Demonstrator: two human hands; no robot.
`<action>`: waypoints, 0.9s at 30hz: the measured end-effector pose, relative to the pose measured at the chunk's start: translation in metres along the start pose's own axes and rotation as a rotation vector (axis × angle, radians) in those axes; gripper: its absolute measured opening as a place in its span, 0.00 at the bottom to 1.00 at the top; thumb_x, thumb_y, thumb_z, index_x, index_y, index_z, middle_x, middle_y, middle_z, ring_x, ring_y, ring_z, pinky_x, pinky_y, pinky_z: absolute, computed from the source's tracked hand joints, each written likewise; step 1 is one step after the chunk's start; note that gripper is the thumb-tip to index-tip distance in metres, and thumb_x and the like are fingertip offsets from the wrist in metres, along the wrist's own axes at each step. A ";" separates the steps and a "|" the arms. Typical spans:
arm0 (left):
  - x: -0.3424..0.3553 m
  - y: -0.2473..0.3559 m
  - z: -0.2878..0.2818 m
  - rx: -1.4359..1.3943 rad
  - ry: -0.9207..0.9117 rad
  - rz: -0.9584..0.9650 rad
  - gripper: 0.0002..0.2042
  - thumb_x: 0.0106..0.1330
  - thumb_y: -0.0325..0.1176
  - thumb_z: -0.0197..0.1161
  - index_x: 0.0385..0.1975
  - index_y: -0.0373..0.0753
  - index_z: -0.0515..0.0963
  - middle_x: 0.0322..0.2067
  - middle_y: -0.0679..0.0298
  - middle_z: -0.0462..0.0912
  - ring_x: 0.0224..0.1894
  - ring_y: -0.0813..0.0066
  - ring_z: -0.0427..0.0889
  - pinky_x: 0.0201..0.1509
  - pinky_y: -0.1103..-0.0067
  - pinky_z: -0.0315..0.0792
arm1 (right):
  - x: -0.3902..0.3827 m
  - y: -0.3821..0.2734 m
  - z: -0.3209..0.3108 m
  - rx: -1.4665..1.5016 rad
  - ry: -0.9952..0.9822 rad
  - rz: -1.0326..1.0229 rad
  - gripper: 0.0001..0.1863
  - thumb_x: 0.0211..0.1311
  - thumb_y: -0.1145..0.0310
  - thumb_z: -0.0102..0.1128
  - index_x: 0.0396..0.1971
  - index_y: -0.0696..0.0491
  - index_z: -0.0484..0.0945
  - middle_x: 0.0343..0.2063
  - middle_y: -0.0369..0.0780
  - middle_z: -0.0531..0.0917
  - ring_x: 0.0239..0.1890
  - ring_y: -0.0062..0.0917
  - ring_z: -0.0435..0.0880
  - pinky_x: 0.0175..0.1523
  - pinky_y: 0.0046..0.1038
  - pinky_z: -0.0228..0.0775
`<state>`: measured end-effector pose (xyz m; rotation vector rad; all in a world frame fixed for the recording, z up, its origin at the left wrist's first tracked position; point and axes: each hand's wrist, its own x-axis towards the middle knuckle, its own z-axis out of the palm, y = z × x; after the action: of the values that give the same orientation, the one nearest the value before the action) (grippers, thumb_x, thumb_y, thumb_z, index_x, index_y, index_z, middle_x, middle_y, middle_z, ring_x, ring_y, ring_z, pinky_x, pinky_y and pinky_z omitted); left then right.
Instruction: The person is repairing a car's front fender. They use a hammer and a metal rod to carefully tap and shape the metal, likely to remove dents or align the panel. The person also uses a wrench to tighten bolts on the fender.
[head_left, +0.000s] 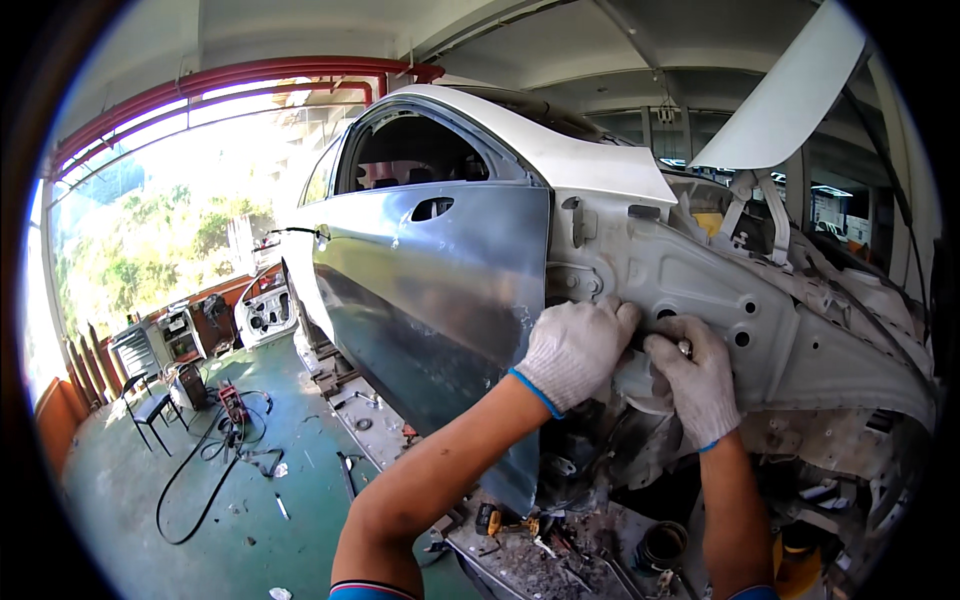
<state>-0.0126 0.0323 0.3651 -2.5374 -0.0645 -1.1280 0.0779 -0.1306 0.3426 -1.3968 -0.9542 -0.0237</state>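
One grey body panel [690, 265] behind gloved fingers [626, 316]

Well below the right hand's [698, 375] fingers stands a round can [645, 560], its contents too dark to tell. Loose tools litter the grimy platform [500, 568] beneath both hands; green floor [320, 520] spreads left of the fingers. From there, the panel's long axis runs rightward and down. The right fingers curl around a small metal piece [685, 348], one end facing the wearer; the left hand's [582, 342] are bent, their grip hidden.
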 end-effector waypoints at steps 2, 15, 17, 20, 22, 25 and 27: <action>0.000 -0.002 -0.010 -0.057 -0.073 0.041 0.12 0.65 0.42 0.64 0.45 0.45 0.78 0.33 0.58 0.83 0.34 0.55 0.87 0.36 0.60 0.81 | -0.002 0.004 0.000 -0.037 -0.009 -0.104 0.15 0.66 0.66 0.66 0.47 0.59 0.81 0.32 0.40 0.84 0.23 0.17 0.81 0.25 0.21 0.72; -0.005 0.004 -0.004 -0.001 -0.039 0.006 0.11 0.66 0.36 0.59 0.46 0.45 0.78 0.37 0.58 0.84 0.34 0.58 0.88 0.34 0.63 0.82 | -0.004 0.000 0.003 -0.008 0.015 -0.036 0.15 0.61 0.69 0.67 0.46 0.59 0.82 0.31 0.37 0.83 0.24 0.16 0.79 0.28 0.19 0.72; 0.000 -0.003 -0.008 -0.060 -0.137 0.060 0.12 0.66 0.37 0.60 0.47 0.45 0.78 0.37 0.58 0.84 0.35 0.57 0.88 0.35 0.63 0.82 | -0.001 0.017 -0.003 -0.070 -0.033 -0.165 0.17 0.60 0.72 0.66 0.48 0.60 0.81 0.34 0.38 0.84 0.29 0.18 0.83 0.31 0.21 0.76; 0.001 -0.006 -0.011 0.001 -0.131 0.096 0.11 0.65 0.38 0.60 0.44 0.42 0.78 0.36 0.57 0.84 0.37 0.58 0.88 0.33 0.64 0.81 | -0.006 -0.002 0.007 0.003 0.013 -0.087 0.17 0.63 0.70 0.66 0.50 0.60 0.80 0.34 0.39 0.85 0.29 0.18 0.84 0.29 0.22 0.77; -0.001 0.000 -0.007 0.082 -0.035 0.080 0.09 0.65 0.36 0.59 0.41 0.42 0.78 0.36 0.59 0.84 0.35 0.60 0.88 0.30 0.66 0.81 | -0.002 -0.001 0.002 0.014 0.008 -0.028 0.17 0.64 0.68 0.65 0.50 0.60 0.79 0.32 0.38 0.84 0.26 0.18 0.83 0.28 0.22 0.76; -0.006 0.006 0.005 0.074 0.093 0.032 0.08 0.66 0.35 0.59 0.41 0.43 0.78 0.37 0.60 0.83 0.34 0.61 0.88 0.30 0.67 0.81 | 0.005 0.009 0.001 -0.006 0.003 -0.004 0.15 0.66 0.68 0.64 0.48 0.59 0.79 0.31 0.38 0.85 0.24 0.17 0.82 0.26 0.22 0.74; -0.005 0.005 -0.003 0.032 0.018 0.024 0.09 0.65 0.35 0.61 0.42 0.42 0.78 0.39 0.60 0.84 0.35 0.59 0.88 0.32 0.65 0.81 | 0.004 0.007 0.002 -0.018 -0.005 0.007 0.16 0.66 0.68 0.64 0.49 0.59 0.79 0.32 0.39 0.85 0.25 0.17 0.83 0.26 0.22 0.74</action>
<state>-0.0171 0.0269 0.3615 -2.4926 -0.0471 -1.1315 0.0830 -0.1251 0.3388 -1.4175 -0.9546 -0.0235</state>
